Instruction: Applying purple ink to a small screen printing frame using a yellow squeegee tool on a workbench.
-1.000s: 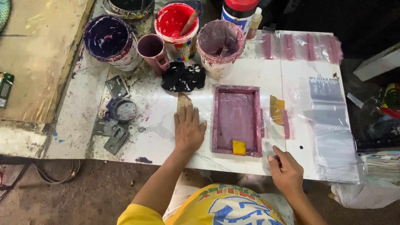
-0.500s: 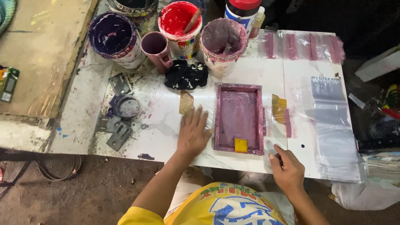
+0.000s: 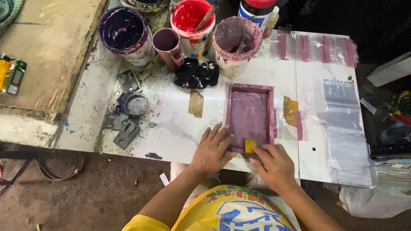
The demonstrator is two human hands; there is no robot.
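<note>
A small purple-stained printing frame (image 3: 250, 115) lies flat on the white table (image 3: 175, 128). My left hand (image 3: 212, 149) rests with spread fingers on the frame's near left corner. My right hand (image 3: 274, 164) is at the frame's near edge, its fingertips touching a small yellow squeegee piece (image 3: 250, 146) that lies on the frame's near rail. Whether the right fingers grip it or only touch it is unclear.
Paint pots stand along the far edge: a dark purple bucket (image 3: 123, 32), a mauve cup (image 3: 168, 46), a red pot (image 3: 193, 23), a pink-purple pot (image 3: 236, 42). A black rag (image 3: 196, 73), metal parts (image 3: 126, 117) and clear plastic bags (image 3: 344, 128) lie around.
My right hand has moved left from the table's near right part to the yellow piece on the frame. My left hand has slid right onto the frame's corner.
</note>
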